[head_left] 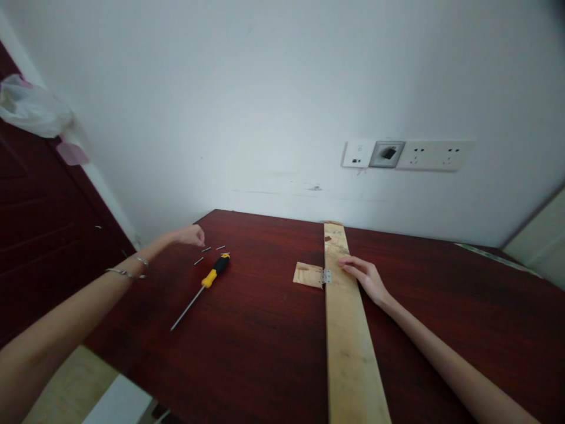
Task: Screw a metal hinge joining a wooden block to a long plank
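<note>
On the left of the table, my left hand (pixel 190 235) is closed with its fingertips turned down beside the loose metal screws (pixel 206 249); anything between the fingers is hidden. A screwdriver (pixel 215 272) with a yellow and black handle lies just nearer to me, its shaft pointing toward my left. My right hand (pixel 369 281) rests on the right edge of a long wooden board (pixel 351 347), fingers stretched over its top. A small metal hinge (pixel 327 276) sits at the board's left edge, joining or overlapping a small wooden piece (pixel 308 275).
The dark red table (pixel 265 341) meets a white wall with sockets (pixel 435 155) at the back right. A plastic bag (pixel 33 109) hangs by a dark red door (pixel 39 224) at left. Below the table's left edge is a white object (pixel 119 403).
</note>
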A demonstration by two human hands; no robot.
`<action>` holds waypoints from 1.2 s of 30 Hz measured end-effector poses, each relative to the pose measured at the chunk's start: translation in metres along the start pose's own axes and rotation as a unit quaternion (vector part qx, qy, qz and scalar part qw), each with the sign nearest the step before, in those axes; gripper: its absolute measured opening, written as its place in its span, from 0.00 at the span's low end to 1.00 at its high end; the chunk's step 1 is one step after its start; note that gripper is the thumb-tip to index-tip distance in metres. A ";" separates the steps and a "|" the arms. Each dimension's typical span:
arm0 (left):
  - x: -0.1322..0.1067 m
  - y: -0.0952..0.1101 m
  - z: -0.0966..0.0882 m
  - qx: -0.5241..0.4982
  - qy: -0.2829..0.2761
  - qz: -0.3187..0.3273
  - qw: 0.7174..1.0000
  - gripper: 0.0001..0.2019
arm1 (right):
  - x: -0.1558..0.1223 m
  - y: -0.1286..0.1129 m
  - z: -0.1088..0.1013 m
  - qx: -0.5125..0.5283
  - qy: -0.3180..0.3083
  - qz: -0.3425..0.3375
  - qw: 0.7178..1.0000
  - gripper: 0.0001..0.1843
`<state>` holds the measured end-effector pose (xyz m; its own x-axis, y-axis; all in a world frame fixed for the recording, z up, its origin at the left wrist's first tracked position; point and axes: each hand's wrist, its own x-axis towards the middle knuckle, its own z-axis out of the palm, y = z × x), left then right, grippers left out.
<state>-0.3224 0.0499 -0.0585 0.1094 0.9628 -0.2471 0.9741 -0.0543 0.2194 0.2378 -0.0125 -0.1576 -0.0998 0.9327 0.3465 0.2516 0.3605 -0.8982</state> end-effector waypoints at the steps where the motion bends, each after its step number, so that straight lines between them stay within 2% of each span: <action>1: -0.004 -0.007 0.003 -0.003 -0.023 -0.014 1.000 0.13 | 0.000 -0.001 0.000 0.000 -0.001 0.000 1.000 0.14; 5: -0.016 -0.021 0.015 -0.042 -0.086 -0.024 0.995 0.15 | 0.000 -0.001 0.000 -0.002 -0.005 0.001 1.000 0.14; 10: -0.013 -0.020 0.026 -0.059 -0.121 -0.013 0.991 0.16 | 0.000 0.000 -0.001 -0.005 -0.011 -0.001 1.000 0.13; 16: -0.007 -0.016 0.035 -0.061 -0.112 -0.024 0.992 0.13 | 0.000 -0.003 0.000 0.002 -0.007 -0.003 1.000 0.13; 20: -0.004 -0.013 0.036 -0.041 -0.106 0.015 0.993 0.09 | 0.002 -0.001 0.000 0.019 0.006 0.008 1.000 0.13; 23: 0.001 0.002 0.027 -0.027 -0.066 0.052 0.996 0.08 | 0.003 0.002 -0.001 0.029 0.016 0.019 0.999 0.13; 26: 0.005 0.042 0.014 -0.064 -0.009 0.117 0.991 0.08 | 0.004 0.002 -0.001 0.036 0.020 0.024 0.999 0.13; 30: 0.008 0.130 0.011 -0.168 0.087 0.215 0.958 0.10 | 0.004 0.001 0.000 0.042 0.016 0.022 0.999 0.12; 32: 0.008 0.177 0.021 -0.233 0.125 0.264 0.927 0.10 | 0.003 0.000 0.000 0.044 0.014 0.019 0.999 0.12; 36: 0.009 0.255 0.058 -0.313 0.137 0.354 0.871 0.09 | 0.004 0.000 0.001 0.047 0.012 0.014 0.999 0.12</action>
<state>-0.0618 0.0292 -0.0592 0.5050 0.7776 0.3745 0.3736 -0.5881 0.7173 0.2362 -0.0090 -0.1569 -0.0706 0.9425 0.3266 0.1627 0.3339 -0.9285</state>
